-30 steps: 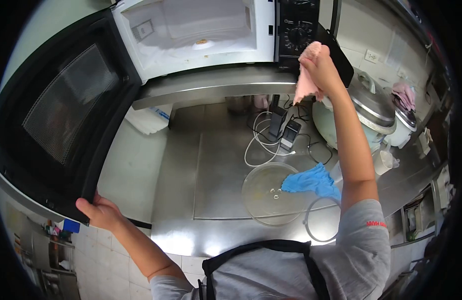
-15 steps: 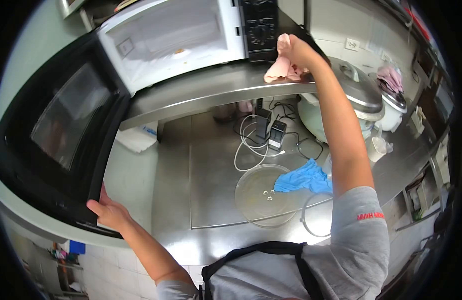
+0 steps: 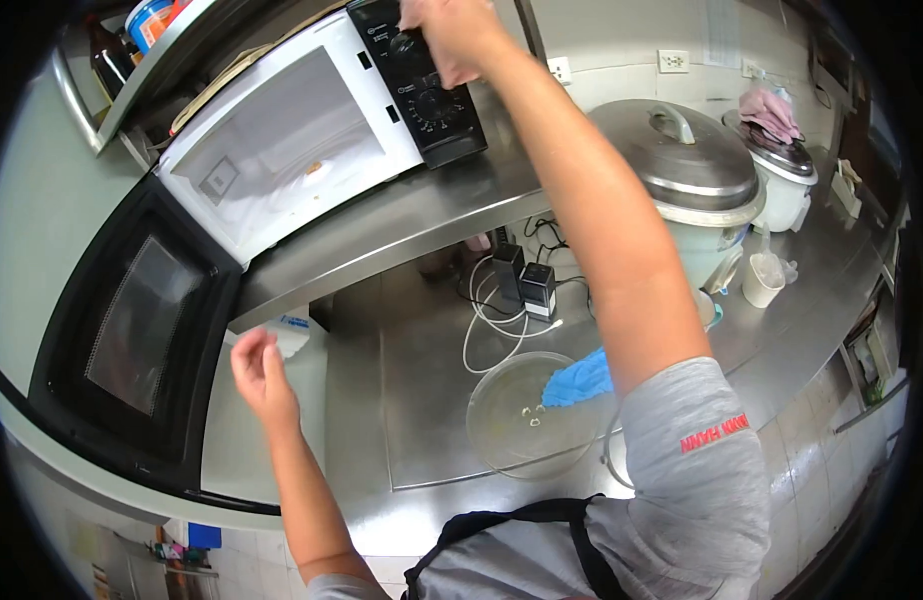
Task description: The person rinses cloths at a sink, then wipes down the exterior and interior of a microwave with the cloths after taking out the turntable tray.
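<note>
The white microwave stands on a steel shelf, its black door swung wide open to the left. Near the top edge, my right hand grips a pink cloth against the black control panel. My left hand is raised beside the door, apart from it, with nothing seen in it; its fingers are partly curled and the thumb stands off. Below the shelf, a round glass plate lies on the steel table, a blue cloth overlapping its right side.
Black adapters and a white cable lie behind the glass plate. A large lidded pot, a smaller cooker with a pink cloth on top, and a white cup stand at the right. The shelf edge crosses above the table.
My left hand has let go of the door and moved right and up. My right hand has carried the pink cloth up from the shelf edge to the control panel. The view has turned.
</note>
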Motion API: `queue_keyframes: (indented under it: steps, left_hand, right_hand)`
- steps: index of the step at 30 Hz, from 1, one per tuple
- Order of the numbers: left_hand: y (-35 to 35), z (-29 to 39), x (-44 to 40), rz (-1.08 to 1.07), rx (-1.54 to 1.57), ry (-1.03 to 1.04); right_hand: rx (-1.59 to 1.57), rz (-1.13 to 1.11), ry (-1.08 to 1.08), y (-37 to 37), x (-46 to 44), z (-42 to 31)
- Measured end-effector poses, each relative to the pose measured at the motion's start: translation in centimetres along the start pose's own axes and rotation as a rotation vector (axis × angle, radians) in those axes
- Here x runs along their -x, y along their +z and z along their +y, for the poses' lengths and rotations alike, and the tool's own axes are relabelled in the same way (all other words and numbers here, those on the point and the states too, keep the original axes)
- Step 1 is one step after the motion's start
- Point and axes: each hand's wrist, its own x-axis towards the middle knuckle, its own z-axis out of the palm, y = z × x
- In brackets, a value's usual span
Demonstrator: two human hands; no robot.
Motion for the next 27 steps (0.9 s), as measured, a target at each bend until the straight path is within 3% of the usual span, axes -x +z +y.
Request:
queue_keyframes:
  steps: [2,4,6,7,8,10,12,14,17,20,21,24,27]
  left_hand:
    - [1.7,0.3,-1.7,-0.056,-0.014,0.075]
    - [2.8,-0.1,-3.3,-0.079,-0.028,0.101]
    - [3.1,-1.3,-5.0,-0.103,-0.226,0.119]
    - [3.4,-1.9,-5.8,-0.098,-0.261,0.138]
    - [3.7,-2.4,-6.5,-0.095,-0.292,0.16]
    - [4.1,-3.1,-7.6,-0.07,-0.293,0.159]
    - [4.2,-3.3,-8.1,-0.035,-0.291,0.145]
    - [3.3,-3.4,-7.8,-0.036,-0.271,0.185]
    - [0.0,-3.7,-5.7,-0.051,-0.202,0.182]
    - [-5.0,-3.1,-1.1,-0.135,-0.204,0.219]
    - [-6.6,-3.0,0.5,-0.161,-0.194,0.242]
    - [-9.6,-4.0,4.5,-0.078,-0.041,-0.045]
    - [-11.6,-5.5,6.5,-0.034,0.031,-0.189]
  right_hand:
    - [0.669,0.478,-1.028,2.6,-1.0,5.5]
    - [0.969,0.341,-0.624,3.9,0.8,6.4]
    - [1.216,0.534,-0.977,5.7,0.9,8.0]
    - [1.317,0.2,-0.857,6.7,1.3,9.0]
    - [1.532,-0.006,-0.871,7.2,2.3,8.2]
    - [1.918,-0.205,-0.892,8.0,3.7,8.4]
    - [1.319,0.113,-0.147,11.6,5.1,10.2]
    - [1.209,0.063,0.121,13.4,6.0,11.0]
    - [1.837,-0.55,-0.139,13.6,6.7,10.4]
    - [1.493,-0.584,0.1,15.0,7.7,8.7]
    - [1.358,-0.444,0.175,15.3,8.2,8.2]
    - [1.146,-0.2,0.385,17.0,8.2,9.4]
    - [1.01,-0.185,0.38,17.8,7.4,9.8]
